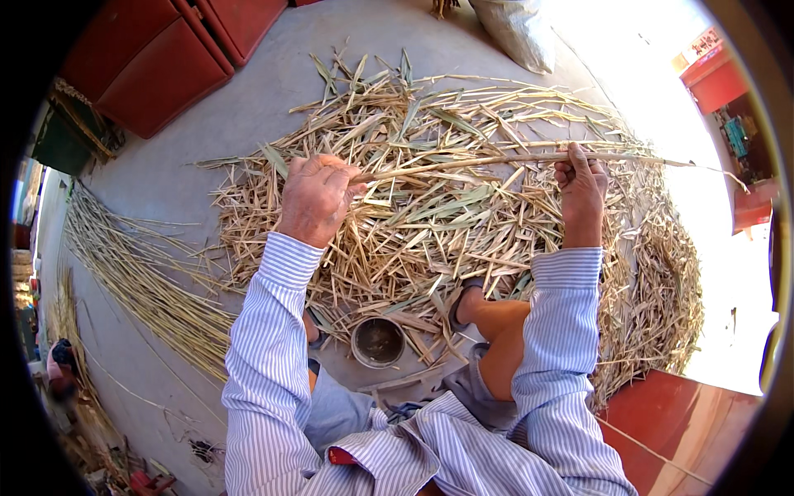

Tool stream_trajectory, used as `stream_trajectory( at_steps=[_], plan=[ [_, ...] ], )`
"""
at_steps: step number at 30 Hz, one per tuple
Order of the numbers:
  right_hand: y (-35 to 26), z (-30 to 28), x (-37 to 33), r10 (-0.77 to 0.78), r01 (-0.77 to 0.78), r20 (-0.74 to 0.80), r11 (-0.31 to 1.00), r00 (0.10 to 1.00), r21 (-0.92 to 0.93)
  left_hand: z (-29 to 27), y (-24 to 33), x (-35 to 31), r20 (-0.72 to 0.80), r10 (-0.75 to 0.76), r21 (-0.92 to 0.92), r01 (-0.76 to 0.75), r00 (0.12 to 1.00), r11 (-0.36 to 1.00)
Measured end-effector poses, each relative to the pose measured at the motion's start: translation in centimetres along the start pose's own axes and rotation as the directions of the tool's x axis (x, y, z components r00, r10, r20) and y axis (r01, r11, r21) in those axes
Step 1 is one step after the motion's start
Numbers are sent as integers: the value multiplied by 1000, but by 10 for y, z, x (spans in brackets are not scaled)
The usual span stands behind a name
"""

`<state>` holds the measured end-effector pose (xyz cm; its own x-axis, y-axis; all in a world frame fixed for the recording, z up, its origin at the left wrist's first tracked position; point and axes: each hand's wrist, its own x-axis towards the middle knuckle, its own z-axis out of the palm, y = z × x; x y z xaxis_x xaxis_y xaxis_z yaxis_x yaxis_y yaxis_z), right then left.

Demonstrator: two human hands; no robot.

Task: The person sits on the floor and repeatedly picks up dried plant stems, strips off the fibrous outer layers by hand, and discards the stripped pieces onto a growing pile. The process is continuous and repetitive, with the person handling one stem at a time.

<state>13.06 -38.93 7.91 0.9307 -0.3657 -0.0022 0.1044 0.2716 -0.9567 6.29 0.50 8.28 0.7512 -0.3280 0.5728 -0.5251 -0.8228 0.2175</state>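
A long, thin dry reed stalk stretches sideways between my two hands, above a heap of straw-like leaves and husks. My left hand is closed round its thicker left end. Farther along to the right, my right hand pinches the stalk between thumb and fingers. Past that hand its thin tip runs on to the right and bends down. A round metal bowl with dark contents stands on the floor between my feet, below the heap.
Long thin stalks lie in a bundle on the floor at the left. Red padded seats stand at the far left, a pale sack at the back. A red board lies at the near right. My sandalled foot touches the heap's edge.
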Motion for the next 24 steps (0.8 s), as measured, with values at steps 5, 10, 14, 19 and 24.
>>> stream_trajectory(
  at_steps=[5,10,14,19,24],
  plan=[
    [-4,-1,0,-11,11,32,1000,999,2,2,-5,-7,-80,-337,-590,228,938,774],
    [-3,-13,4,-36,36,44,999,998,-1,-47,-62,-23,-112,-641,-280,595,759,754],
    [6,8,-7,-69,75,142,997,987,-35,-45,-44,-17,-219,-226,460,304,949,834],
    [19,80,-54,-37,60,309,996,950,-66,4,27,13,-130,19,107,-5,991,994],
    [30,106,-73,49,-31,410,998,911,-50,24,22,15,-48,-41,10,41,998,999]
  ],
)
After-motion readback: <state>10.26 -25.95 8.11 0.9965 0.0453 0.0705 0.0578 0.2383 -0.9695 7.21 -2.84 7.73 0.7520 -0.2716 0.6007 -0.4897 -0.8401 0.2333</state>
